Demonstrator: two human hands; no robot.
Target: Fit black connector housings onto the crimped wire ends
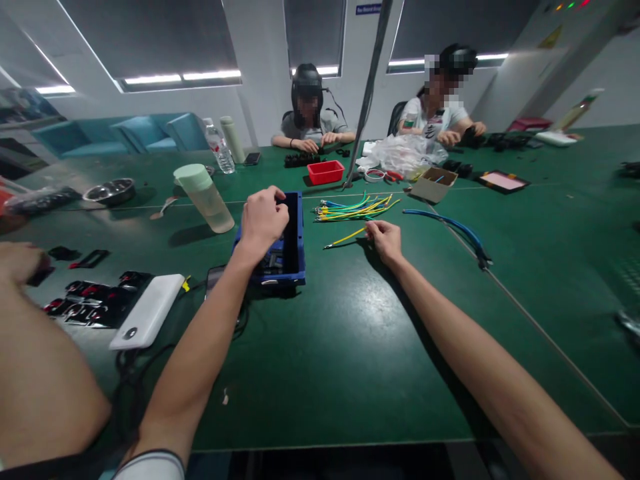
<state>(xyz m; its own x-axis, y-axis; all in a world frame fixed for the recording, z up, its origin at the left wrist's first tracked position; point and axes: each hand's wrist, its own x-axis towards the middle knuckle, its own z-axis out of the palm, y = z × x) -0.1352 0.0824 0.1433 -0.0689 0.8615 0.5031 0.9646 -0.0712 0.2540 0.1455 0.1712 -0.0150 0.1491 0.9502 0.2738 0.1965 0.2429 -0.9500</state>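
Observation:
My right hand point(385, 241) pinches one end of a short yellow wire point(345, 237), whose metal-tipped other end points left over the green table. Just beyond it lies a loose bundle of green, yellow and blue wires point(355, 209) with metal terminals. My left hand point(265, 219) is above the left side of a blue plastic bin point(300, 247), its fingers curled inward; whatever they may hold is hidden. Small dark parts point(274, 261) lie at the bottom of the bin, partly covered by my forearm.
Left of the bin stands a bottle with a pale green lid point(205, 200). Nearer are a white power bank point(147, 312) with cables and several black packets point(97, 301). Blue wires point(455, 230) lie to the right. Two people work across the table behind a red tray point(325, 173); another person's arm reaches in at left.

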